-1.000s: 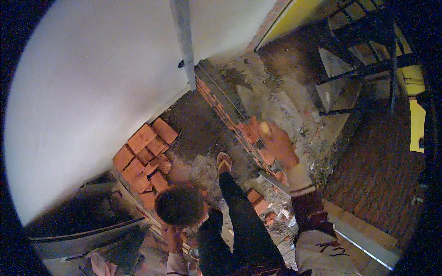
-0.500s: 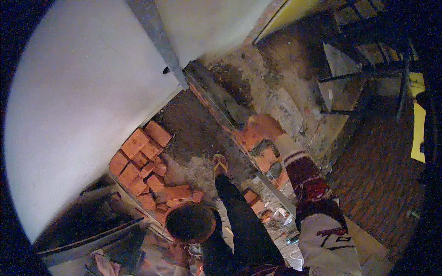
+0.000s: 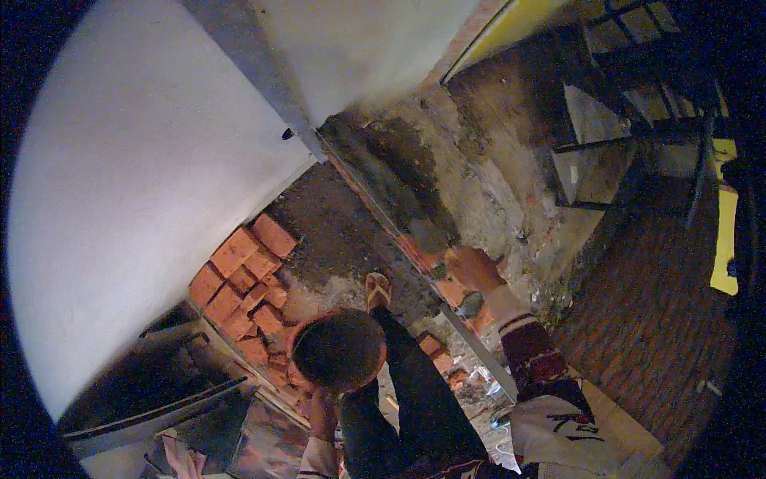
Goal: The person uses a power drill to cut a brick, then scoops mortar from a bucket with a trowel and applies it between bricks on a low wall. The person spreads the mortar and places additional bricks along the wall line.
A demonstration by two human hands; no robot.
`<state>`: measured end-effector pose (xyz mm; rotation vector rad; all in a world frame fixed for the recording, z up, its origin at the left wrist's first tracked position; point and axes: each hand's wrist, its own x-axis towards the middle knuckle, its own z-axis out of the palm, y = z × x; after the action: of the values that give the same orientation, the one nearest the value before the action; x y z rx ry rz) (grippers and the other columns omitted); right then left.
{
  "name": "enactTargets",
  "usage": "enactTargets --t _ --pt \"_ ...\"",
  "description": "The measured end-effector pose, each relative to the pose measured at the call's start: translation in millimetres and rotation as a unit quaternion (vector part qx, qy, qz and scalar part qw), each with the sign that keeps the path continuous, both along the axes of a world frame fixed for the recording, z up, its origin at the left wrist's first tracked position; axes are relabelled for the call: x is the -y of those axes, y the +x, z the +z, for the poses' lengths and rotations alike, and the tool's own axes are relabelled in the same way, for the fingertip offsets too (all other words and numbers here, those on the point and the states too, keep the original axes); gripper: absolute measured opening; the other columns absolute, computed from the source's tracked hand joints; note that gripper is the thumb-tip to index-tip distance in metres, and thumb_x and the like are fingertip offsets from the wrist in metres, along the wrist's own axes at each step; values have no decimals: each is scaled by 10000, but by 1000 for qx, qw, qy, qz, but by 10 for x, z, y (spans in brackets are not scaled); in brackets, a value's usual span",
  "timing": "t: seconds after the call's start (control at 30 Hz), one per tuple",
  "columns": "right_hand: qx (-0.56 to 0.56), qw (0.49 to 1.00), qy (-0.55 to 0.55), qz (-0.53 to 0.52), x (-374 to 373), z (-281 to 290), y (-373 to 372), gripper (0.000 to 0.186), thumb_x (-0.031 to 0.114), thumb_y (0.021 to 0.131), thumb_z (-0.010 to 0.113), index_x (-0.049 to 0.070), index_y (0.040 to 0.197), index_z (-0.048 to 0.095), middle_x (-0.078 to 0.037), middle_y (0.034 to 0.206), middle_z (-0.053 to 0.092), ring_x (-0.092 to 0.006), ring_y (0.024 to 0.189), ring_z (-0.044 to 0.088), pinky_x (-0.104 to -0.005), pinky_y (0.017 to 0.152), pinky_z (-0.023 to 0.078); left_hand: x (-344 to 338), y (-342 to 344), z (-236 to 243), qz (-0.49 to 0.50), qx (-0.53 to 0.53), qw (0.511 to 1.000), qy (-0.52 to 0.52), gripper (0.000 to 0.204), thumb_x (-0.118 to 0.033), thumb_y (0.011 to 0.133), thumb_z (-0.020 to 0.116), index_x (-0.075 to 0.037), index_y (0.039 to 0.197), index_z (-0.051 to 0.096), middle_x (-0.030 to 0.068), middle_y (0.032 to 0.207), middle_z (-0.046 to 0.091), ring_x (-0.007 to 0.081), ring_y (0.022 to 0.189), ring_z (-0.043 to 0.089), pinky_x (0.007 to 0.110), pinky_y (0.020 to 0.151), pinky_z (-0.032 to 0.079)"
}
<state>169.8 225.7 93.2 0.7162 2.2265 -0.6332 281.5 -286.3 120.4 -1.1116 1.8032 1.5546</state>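
Observation:
My left hand (image 3: 321, 413) grips the rim of a round bowl (image 3: 378, 369) from below. Dark, wet-looking mortar (image 3: 337, 350) lies inside it. My right hand (image 3: 476, 270) is over a low line of bricks (image 3: 452, 292), its fingers curled and partly hidden. Whether they hold anything, I cannot make out. Dark mortar (image 3: 427, 231) covers part of that brick line just beyond the hand. A thin string (image 3: 363, 191) runs along the line.
Loose orange bricks (image 3: 239, 275) are piled on the left against a pale wall (image 3: 144, 184). A long flat bar (image 3: 477, 345) lies along the near brick line. Dark metal frames (image 3: 594, 152) stand at the right. My sandaled foot (image 3: 377, 289) is beside the line.
The bowl has come up and forward in my left hand, so more of its rim and the hand show. My right hand has drawn back nearer along the brick line.

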Motion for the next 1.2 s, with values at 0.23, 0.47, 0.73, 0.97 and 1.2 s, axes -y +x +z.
enactTargets --t 0.23,0.47,0.73,0.97,1.2 --pt "-263 957 -86 82 428 920 210 345 289 917 678 30 1139 629 -182 937 694 -409 901 691 -486 826 563 -290 -498 -111 -13 -78 990 -115 225 -110 836 639 -55 1021 523 79 1056 594 196 949 582 335 845 500" --pt "-82 943 -149 285 1652 879 506 344 256 953 621 89 1245 553 -184 1109 701 -433 914 699 -562 689 548 -227 -1115 102 -49 -269 961 -36 266 -96 898 641 18 1114 536 128 1248 610 180 1051 577 321 965 457" --pt "-137 950 -197 197 3328 681 243 452 282 943 571 99 1356 561 -230 939 722 -417 828 725 -559 700 586 359 -1371 711 -157 -309 934 -87 88 -16 977 580 -74 944 521 58 1087 621 129 927 565 287 821 469" --pt "-217 931 -69 285 3372 1042 278 422 252 942 562 85 1329 565 -207 914 709 -420 779 727 -547 649 588 690 -1176 924 -91 -300 948 49 133 14 927 591 -104 924 531 -18 839 558 78 724 505 248 673 427" --pt "-229 919 -42 318 3529 1047 765 314 265 950 579 74 1198 587 -218 925 708 -421 774 727 -576 624 573 1046 -1008 965 -35 -227 972 53 168 41 868 558 -112 924 518 -3 834 565 87 723 510 245 665 419"
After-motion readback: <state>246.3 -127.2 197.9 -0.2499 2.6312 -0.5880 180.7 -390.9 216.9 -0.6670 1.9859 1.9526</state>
